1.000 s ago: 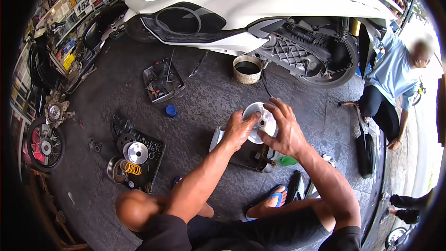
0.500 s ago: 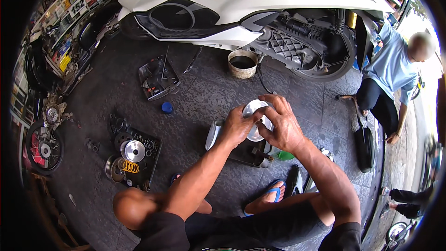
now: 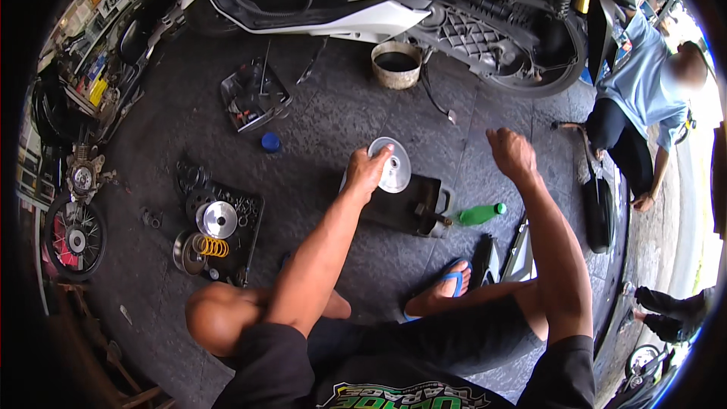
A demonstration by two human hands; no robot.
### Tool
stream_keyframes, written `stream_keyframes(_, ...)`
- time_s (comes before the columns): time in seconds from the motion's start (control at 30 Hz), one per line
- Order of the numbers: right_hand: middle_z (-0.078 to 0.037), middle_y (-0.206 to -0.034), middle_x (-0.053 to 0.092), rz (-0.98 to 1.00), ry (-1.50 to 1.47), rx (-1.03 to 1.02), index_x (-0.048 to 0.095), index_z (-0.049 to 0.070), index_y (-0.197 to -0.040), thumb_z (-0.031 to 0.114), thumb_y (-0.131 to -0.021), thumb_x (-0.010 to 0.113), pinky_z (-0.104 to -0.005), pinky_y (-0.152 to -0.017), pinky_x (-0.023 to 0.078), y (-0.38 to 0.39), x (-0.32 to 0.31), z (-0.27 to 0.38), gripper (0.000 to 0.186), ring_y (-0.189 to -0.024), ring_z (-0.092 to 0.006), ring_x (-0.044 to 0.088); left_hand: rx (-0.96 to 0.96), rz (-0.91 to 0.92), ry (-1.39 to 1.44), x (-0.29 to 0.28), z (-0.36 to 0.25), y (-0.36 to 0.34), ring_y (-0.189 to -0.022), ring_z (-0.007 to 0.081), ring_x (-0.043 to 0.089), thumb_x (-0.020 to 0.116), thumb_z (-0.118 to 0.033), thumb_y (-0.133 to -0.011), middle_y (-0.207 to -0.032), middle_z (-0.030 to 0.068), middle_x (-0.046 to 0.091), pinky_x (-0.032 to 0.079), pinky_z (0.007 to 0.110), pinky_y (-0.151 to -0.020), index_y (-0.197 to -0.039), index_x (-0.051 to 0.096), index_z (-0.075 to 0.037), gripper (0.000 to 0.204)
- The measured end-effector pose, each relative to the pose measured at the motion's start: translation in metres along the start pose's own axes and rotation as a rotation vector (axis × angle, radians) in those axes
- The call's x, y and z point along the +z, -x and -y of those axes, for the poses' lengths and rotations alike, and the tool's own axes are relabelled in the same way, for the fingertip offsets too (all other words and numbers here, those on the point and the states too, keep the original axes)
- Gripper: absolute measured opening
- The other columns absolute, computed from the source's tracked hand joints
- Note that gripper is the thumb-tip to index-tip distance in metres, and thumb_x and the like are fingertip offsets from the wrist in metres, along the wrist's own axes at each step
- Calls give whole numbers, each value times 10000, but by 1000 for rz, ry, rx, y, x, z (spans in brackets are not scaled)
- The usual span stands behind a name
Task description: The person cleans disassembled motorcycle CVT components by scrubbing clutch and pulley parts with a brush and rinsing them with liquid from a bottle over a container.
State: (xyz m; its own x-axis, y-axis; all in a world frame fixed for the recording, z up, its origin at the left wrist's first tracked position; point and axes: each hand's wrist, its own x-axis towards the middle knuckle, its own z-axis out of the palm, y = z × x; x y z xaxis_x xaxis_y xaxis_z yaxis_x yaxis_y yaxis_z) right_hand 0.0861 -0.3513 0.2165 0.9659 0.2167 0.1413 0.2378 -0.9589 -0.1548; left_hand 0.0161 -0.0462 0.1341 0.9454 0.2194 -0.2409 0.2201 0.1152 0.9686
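My left hand (image 3: 366,173) grips the edge of a silver metal pulley disc (image 3: 397,170), thumb across its face near the centre hole. The disc is tilted, its shiny face turned up toward me. Apart from it, to the right, my right hand (image 3: 513,154) is raised over the floor with fingers curled in. What those fingers hold, if anything, is hidden. Below the disc lies a black tray (image 3: 394,220) with a small metal part (image 3: 433,220) at its right edge. A green bottle (image 3: 482,214) lies right of that tray.
A white scooter (image 3: 356,23) with exposed engine side stands ahead, a dirty white bucket (image 3: 396,67) beside it. Left are a tool tray (image 3: 254,98), a blue cap (image 3: 270,142) and a parts tray (image 3: 254,246) with a yellow spring (image 3: 213,247). A person (image 3: 640,98) sits at right.
Both hands were together on the disc. My right hand has let go of it and moved right, while my left keeps the disc, now lower-left. The view has shifted slightly.
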Motion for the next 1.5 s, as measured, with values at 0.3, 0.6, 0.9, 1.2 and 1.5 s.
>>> stream_keyframes(0.3,-263,-1007,701,595,31,239,510,-41,-1187,489,-857,650,-487,-883,532,105,95,82,640,-1001,-413,680,-399,-228,-94,-4,95,-6,-998,281,636,527,-629,-938,-1083,237,660,499,393,-850,-1107,623,117,771)
stream_keyframes(0.6,-205,-1009,697,143,-513,360,655,63,-981,308,-893,639,-493,-807,528,127,146,124,261,-940,-409,671,-477,-241,125,-8,164,-33,-1252,310,544,403,-595,-998,-1367,196,559,441,418,-1027,-1378,501,19,729)
stream_keyframes(0.9,-207,-1021,677,175,-413,317,657,61,-1146,252,-899,617,-499,-780,536,160,179,136,315,-907,-411,669,-541,-322,447,-20,177,-25,-1211,294,584,409,-598,-986,-1398,175,528,496,446,-1001,-1407,470,-25,713)
stream_keyframes(1.2,-171,-1022,715,169,-1238,487,656,-33,-1158,100,-911,640,-315,-834,541,176,169,156,281,-954,-217,702,-745,-368,384,18,144,-6,-1168,324,607,429,-572,-989,-1352,158,556,508,512,-973,-1399,463,-23,686)
stream_keyframes(1.5,-217,-985,681,105,-977,373,690,14,-1099,104,-885,642,-415,-787,543,177,179,160,238,-884,-371,687,-500,-367,520,-28,191,-24,-1152,296,617,454,-542,-990,-1324,145,581,521,452,-957,-1346,522,-31,627)
